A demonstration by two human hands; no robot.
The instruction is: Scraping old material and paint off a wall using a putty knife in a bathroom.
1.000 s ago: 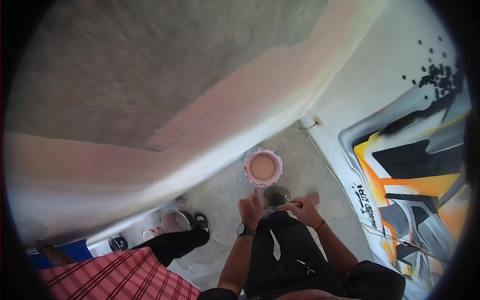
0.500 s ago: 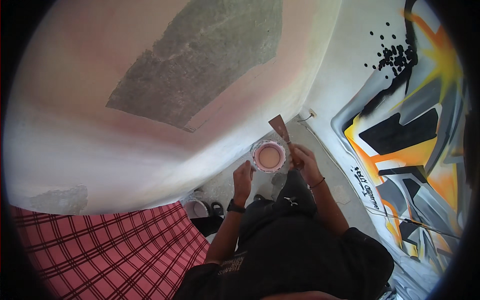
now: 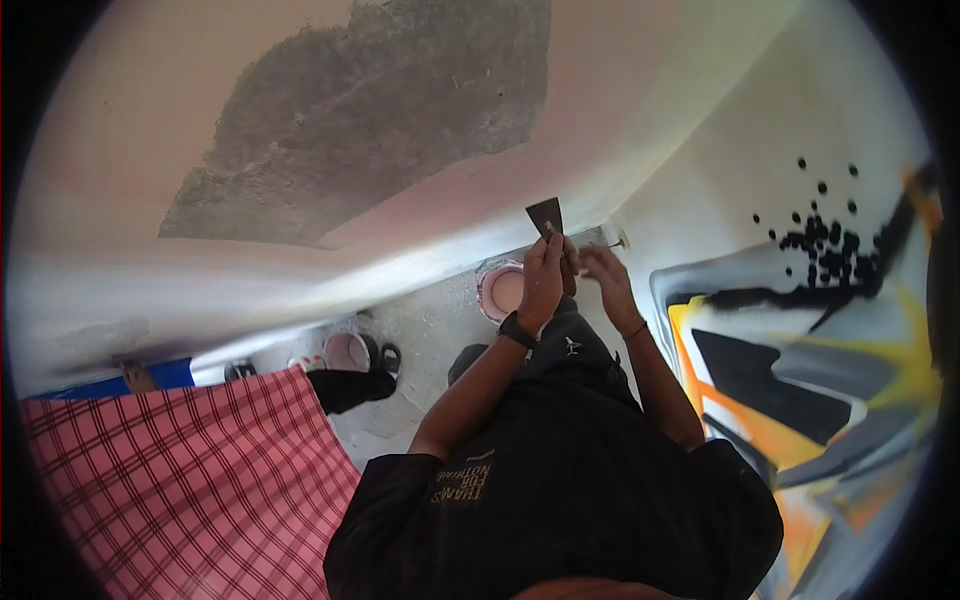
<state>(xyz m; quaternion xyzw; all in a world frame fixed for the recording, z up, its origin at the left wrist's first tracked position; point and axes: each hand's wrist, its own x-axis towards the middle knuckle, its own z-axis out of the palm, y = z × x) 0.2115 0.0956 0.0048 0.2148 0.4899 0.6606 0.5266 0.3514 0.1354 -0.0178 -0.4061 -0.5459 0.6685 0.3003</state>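
My left hand (image 3: pixel 541 284), with a dark watch on the wrist, is closed round a putty knife near the base of its blade. The putty knife (image 3: pixel 545 213) points its wide flat blade up toward the wall; its handle runs down past my fingers. Just right of the handle is my right hand (image 3: pixel 612 288), fingers apart and bent, a thin dark band on its wrist. Below and left of the knife, a pink-smeared bucket (image 3: pixel 504 292) of pale pinkish material stands on the floor, partly covered by my left hand.
A rough grey patch (image 3: pixel 370 130) marks the pale wall ahead. Painted graffiti (image 3: pixel 780 380) covers the right wall. At left are pink plaid cloth (image 3: pixel 190 470), another person's hand (image 3: pixel 138 378) beside something blue, a second bucket (image 3: pixel 347 351), and a sandal (image 3: pixel 391 357) by a dark-trousered leg.
The putty knife has passed from my right hand to my left, which moved up and right. My right hand has opened beside it. The view has shifted, showing more at left.
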